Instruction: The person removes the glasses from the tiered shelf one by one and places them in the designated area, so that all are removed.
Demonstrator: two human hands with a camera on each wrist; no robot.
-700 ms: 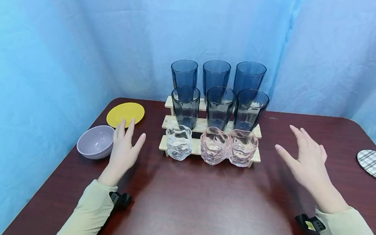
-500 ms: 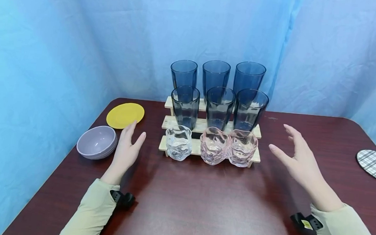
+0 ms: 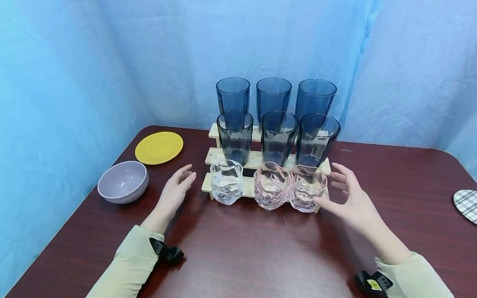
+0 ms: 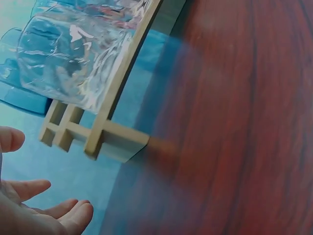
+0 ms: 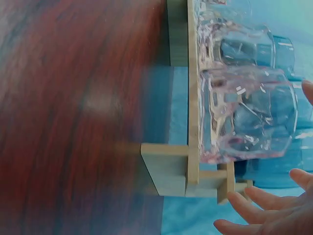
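On the lowest step of a wooden three-step rack point(image 3: 247, 186) stand a clear wavy glass point(image 3: 227, 183) at the left and two pink-tinted glasses, the middle one point(image 3: 270, 187) and the right one point(image 3: 306, 189). My right hand point(image 3: 352, 201) is beside the right pink glass, thumb and fingers spread apart, the thumb tip overlapping it in the head view. In the right wrist view the fingers point(image 5: 264, 210) lie just past that glass. My left hand point(image 3: 173, 193) hovers left of the rack with fingers loosely bent, holding nothing; the left wrist view shows it apart from the clear glass point(image 4: 68, 58).
Tall blue-grey tumblers, front point(image 3: 278, 137) and back point(image 3: 316, 97), fill the upper steps. At the left are stacked lavender bowls point(image 3: 122, 180) and a yellow plate point(image 3: 159, 148). A checked round mat point(image 3: 476, 209) lies at the right table edge. Blue cloth point(image 3: 245, 31) hangs behind.
My right hand has moved left from the right side of the table up to the right pink glass. My left hand has moved right, away from the bowls toward the rack, its fingers bending more.
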